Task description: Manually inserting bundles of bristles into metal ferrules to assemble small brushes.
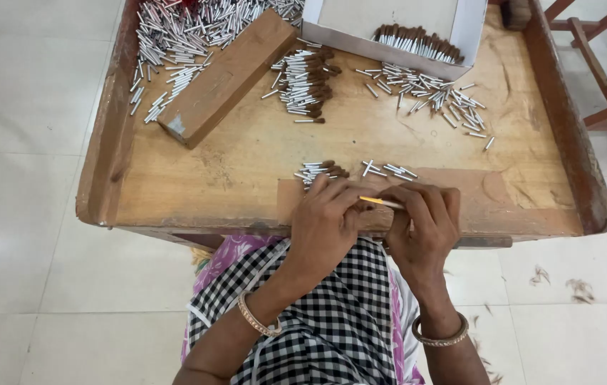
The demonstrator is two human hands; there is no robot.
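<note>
While both hands work at the near edge of the counter (246,153), the wooden block (226,75) serves as the landmark for this record. Left of and behind the block lies a large heap of loose silver tubes (175,43). Just right of it sits a smaller pile of tubes with brown bristle tips (305,82). Further right stands a white cardboard box (460,43), plain-sided, open-topped, with a row of finished brushes (417,44) against its near wall; no label is legible on it. Scattered tubes (428,93) lie in front of the box.

Nearer than the block, the left hand (325,221) is curled, fingers closed over something I cannot make out. The right hand (423,224) pinches one thin stick with an orange end (380,202), held level between the two hands. Two small batches (321,171) rest just beyond the knuckles.

Judgement: the step goes best with the stick kept level, gripped near its end, and both wrists braced on the counter edge.
</note>
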